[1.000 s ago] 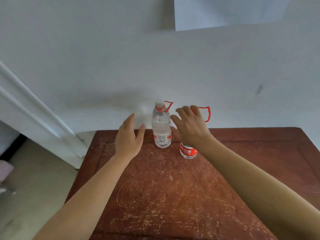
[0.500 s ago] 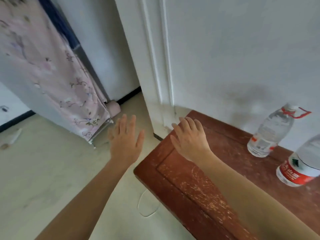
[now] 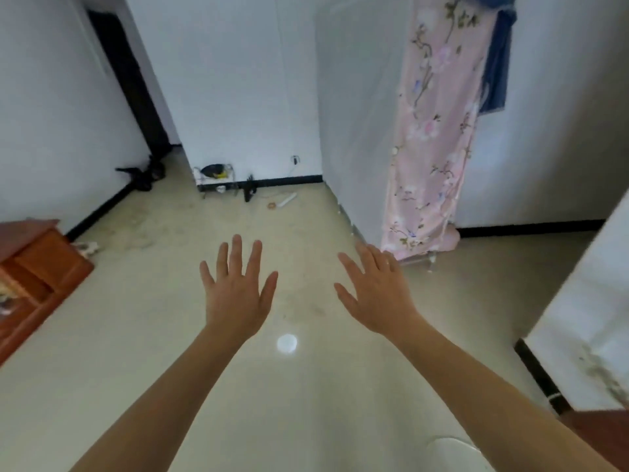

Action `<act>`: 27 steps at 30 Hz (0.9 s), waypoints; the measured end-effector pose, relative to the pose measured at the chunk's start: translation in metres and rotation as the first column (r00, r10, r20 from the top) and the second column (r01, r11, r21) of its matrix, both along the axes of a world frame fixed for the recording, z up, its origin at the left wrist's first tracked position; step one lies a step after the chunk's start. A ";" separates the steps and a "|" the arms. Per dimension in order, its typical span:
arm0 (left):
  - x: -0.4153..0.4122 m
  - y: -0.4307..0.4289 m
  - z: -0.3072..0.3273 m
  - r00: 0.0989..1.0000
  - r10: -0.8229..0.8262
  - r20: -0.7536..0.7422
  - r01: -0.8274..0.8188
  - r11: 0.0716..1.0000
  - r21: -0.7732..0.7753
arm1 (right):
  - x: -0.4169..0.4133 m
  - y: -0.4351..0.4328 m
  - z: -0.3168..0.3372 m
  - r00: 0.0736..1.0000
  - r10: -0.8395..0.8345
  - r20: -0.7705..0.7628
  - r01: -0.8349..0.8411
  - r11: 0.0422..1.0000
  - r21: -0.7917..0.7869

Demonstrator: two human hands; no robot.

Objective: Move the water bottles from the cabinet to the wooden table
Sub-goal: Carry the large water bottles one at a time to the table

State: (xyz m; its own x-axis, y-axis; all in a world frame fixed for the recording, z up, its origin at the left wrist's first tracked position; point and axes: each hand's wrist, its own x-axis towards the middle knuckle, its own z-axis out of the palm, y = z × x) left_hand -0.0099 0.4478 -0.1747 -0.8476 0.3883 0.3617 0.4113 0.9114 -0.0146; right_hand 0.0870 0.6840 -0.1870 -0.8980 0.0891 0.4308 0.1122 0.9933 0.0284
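My left hand (image 3: 238, 294) and my right hand (image 3: 374, 294) are stretched out in front of me over the pale floor, palms down, fingers spread, both holding nothing. No water bottle is in view. A brown wooden cabinet (image 3: 37, 267) with a drawer front stands at the left edge. A sliver of the dark wooden table (image 3: 599, 424) shows at the bottom right corner.
A pink flowered cloth (image 3: 432, 131) hangs over a white partition ahead on the right, a blue garment (image 3: 497, 63) beside it. Small clutter (image 3: 218, 178) lies along the far wall by a dark doorway (image 3: 132, 90). A white wall corner (image 3: 585, 318) juts in at the right.
The view has swung left, away from the table and its two bottles, onto the open room. Both hands let go of the bottles and stay out in front, fingers spread.
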 end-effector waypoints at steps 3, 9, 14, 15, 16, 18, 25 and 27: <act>-0.038 -0.079 0.004 0.982 0.187 0.009 -0.188 0.982 0.021 | -0.069 -0.062 0.006 0.989 0.149 0.001 -0.149 0.989 -0.003; -0.081 -0.198 -0.019 0.877 0.471 0.093 -0.478 0.874 0.082 | -0.188 -0.177 -0.013 0.909 0.417 0.003 -0.416 0.909 -0.034; -0.141 -0.280 -0.028 0.788 0.612 0.061 -0.615 0.785 0.075 | -0.318 -0.264 -0.024 0.815 0.579 -0.008 -0.577 0.811 -0.092; -0.160 -0.294 -0.024 0.768 0.638 0.044 -0.640 0.765 0.075 | -0.346 -0.281 -0.022 0.799 0.601 -0.015 -0.599 0.794 -0.104; -0.179 -0.307 -0.019 0.747 0.664 0.034 -0.664 0.744 0.074 | -0.374 -0.297 -0.019 0.778 0.628 -0.029 -0.626 0.770 -0.125; -0.218 -0.332 -0.002 0.701 0.712 0.029 -0.712 0.698 0.077 | -0.425 -0.329 -0.010 0.745 0.666 -0.045 -0.663 0.731 -0.164; -0.332 -0.409 0.044 0.590 0.806 -0.044 -0.799 0.591 0.110 | -0.578 -0.443 0.030 0.606 0.792 -0.078 -0.785 0.579 -0.219; -0.343 -0.430 0.041 0.552 0.833 -0.030 -0.825 0.551 0.128 | -0.602 -0.477 0.028 0.560 0.823 -0.092 -0.817 0.531 -0.226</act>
State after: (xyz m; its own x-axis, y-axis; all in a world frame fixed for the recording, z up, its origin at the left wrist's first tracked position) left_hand -0.3524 0.0182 -0.1342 -0.7439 -0.5088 0.4334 -0.5262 0.8456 0.0896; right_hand -0.5150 0.2072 -0.1590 -0.6350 -0.6050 0.4804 -0.7524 0.6254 -0.2069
